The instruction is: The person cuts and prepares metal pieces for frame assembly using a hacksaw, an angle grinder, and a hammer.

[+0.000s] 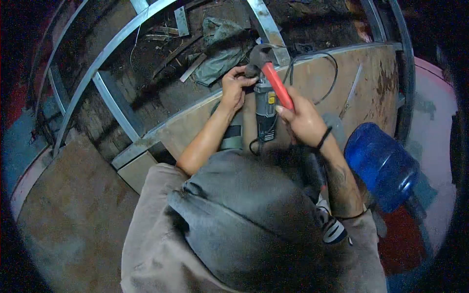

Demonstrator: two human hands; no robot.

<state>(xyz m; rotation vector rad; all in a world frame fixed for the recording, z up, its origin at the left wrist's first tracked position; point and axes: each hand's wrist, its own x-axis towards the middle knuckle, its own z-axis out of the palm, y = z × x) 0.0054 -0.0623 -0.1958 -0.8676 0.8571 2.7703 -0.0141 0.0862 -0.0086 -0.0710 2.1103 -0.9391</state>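
My right hand (305, 119) is wrapped round the red handle of a claw hammer (278, 88), its dark head raised over the front end of a power tool. That tool looks like an angle grinder (264, 105), grey and black with a yellow switch, lying on the plywood with its body pointing toward me. Beside the tool's front end, my left hand (235, 88) has thumb and fingers pinched together near the hammer head. Whatever sits between those fingers is too small or hidden to make out.
Curved metal framing (119, 36) runs across the upper left, with crossbars and a dark gap below. A crumpled grey-green cloth (222, 61) and wood scraps lie beyond. Plywood (351, 73) supports the tool; its black cord (334, 68) loops right. A blue water jug (383, 163) lies at right.
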